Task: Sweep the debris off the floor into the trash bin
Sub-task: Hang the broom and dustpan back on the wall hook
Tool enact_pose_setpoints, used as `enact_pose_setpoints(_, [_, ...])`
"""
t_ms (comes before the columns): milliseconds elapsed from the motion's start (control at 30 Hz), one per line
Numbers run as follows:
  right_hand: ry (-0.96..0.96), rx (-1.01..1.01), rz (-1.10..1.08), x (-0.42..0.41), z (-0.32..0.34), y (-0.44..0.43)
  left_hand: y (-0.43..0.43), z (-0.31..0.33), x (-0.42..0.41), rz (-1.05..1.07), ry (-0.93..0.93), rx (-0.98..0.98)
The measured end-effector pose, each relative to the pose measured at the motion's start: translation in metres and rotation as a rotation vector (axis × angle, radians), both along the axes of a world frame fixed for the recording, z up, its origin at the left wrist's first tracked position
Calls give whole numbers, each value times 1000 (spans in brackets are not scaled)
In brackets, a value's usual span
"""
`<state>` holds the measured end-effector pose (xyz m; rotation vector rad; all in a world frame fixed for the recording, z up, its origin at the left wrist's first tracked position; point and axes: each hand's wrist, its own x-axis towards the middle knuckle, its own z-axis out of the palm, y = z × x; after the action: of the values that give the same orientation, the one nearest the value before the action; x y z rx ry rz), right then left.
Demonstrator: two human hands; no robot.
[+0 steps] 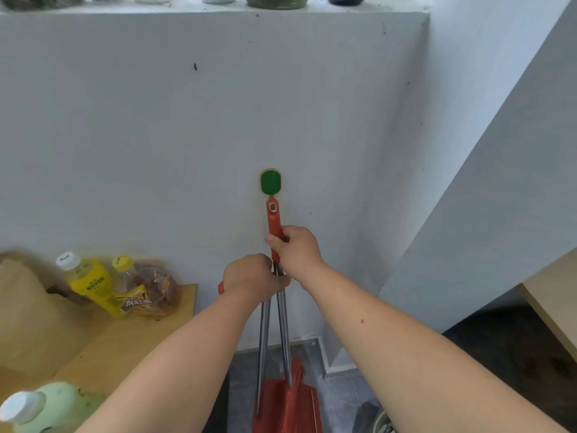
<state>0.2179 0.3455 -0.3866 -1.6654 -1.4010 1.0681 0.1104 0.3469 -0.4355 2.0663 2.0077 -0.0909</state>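
Step in hand: the person is fetching the tools; sweeping looks not yet begun, judging by both poles standing close to the wall.
Right hand (296,250): it is clamping around the upper red handle (273,218), fingers curled round it, just below the green wall hook (270,182).
Left hand (249,278): it is gripping the second pole lower down, fist closed around it, with a bit of its red grip poking out on the left.
Hanging hole: the eye at the handle's tip is sitting just under the hook, apparently free of it.
Poles: two metal shafts (283,323) are running down together towards the floor (340,398), spreading slightly apart below the hands.
Dustpan (281,407): the red pan is standing at the foot of the wall; which shaft belongs to it and which to the broom is unclear.
Debris and trash bin: neither is showing here, so both will need finding.
Next move: it is probably calling for drawing the set away from the wall, separating broom from pan, one tool per hand, then turning towards the dirty floor.
Desk (134,339): the wooden top is carrying several bottles along its far edge, at the wall.
Yellow bottle (90,285): white cap on, leaning, holding yellow drink nearly to the neck.
Tea bottle (131,285): yellow cap on, beside the yellow one, holding brownish liquid; level unclear.
Snack bag (160,285): clear wrapper beside it, showing brown pieces inside.
Pale green bottle (53,404): lying at the desk's near edge, capped, seemingly full.
Pots on ledge (276,1): their contents are hidden.
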Motion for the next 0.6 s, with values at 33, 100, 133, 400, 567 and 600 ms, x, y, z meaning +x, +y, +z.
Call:
enact_pose_setpoints(33, [-2,1,9,0,-2,3,2,-2,-1,7,-2,-5])
enact_pose_setpoints(100, [-1,0,17,-1,-5,7,6,-7,-1,20,-9,-8])
enact_pose_setpoints(133, [-4,-1,20,0,-6,9,8,-9,-1,26,-15,-5])
enact_pose_setpoints(400, [-74,-62,112,6,-19,23,18,-32,-2,24,-20,39])
enact_pose_setpoints(567, [-88,-49,138,9,-24,28,26,-39,-5,16,-22,74])
enact_pose_setpoints(600, [-93,-44,139,9,-25,29,27,-41,-5,15,-22,82])
